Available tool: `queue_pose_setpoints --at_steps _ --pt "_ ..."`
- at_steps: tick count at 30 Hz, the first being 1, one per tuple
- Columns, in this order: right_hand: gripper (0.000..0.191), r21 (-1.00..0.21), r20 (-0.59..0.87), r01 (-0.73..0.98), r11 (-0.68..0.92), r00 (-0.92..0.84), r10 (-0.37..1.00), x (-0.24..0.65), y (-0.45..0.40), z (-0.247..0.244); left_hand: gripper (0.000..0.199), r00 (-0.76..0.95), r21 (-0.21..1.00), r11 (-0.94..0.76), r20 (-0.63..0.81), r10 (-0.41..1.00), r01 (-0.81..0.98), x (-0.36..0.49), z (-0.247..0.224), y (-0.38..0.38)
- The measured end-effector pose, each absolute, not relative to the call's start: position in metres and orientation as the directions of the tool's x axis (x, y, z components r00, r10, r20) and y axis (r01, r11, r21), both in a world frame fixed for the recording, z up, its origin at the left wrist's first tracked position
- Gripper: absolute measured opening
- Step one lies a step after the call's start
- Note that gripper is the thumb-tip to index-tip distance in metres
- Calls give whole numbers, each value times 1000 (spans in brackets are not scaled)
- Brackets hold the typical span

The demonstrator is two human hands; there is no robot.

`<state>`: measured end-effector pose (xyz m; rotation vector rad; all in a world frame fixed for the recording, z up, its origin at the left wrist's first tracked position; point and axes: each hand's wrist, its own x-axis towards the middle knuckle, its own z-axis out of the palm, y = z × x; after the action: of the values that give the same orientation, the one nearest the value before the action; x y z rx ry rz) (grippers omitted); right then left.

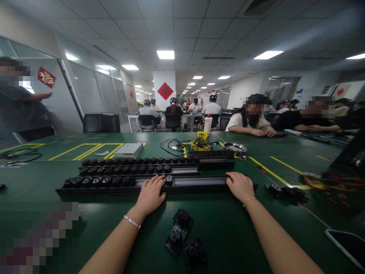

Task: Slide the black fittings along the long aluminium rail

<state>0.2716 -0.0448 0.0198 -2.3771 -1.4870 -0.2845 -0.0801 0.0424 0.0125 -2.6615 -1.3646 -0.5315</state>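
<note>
A long black rail [199, 185] with a pale metallic channel lies across the green table in front of me. My left hand [152, 192] is closed over its middle, fingers across the channel and thumb on the near side. Beside those fingers, a single black socket module [169, 180] sits in the channel. My right hand [241, 186] grips the rail near its right end, fingertips curled over the far edge. A row of several socket modules [99, 182] fills the left part. Under my left palm, the channel is hidden.
Loose black socket modules [176, 236] lie nearer me. More loaded rails [148, 161] lie behind. Beyond them are a grey box [129, 150], a yellow bin [202, 141] with cables and a metal dish [235, 147]. Wires [322, 180] and a phone [349, 245] are right; people sit opposite.
</note>
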Motion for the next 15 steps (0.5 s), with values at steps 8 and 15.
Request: queue_pose_setpoints --at_steps 8,15 --pt "42 -170 325 896 -411 445 835 272 -45 20 46 538 42 -590 365 760 806 -79 9 42" --pt "42 -178 332 897 -406 443 833 272 -45 20 49 581 40 -629 341 739 777 -79 6 41"
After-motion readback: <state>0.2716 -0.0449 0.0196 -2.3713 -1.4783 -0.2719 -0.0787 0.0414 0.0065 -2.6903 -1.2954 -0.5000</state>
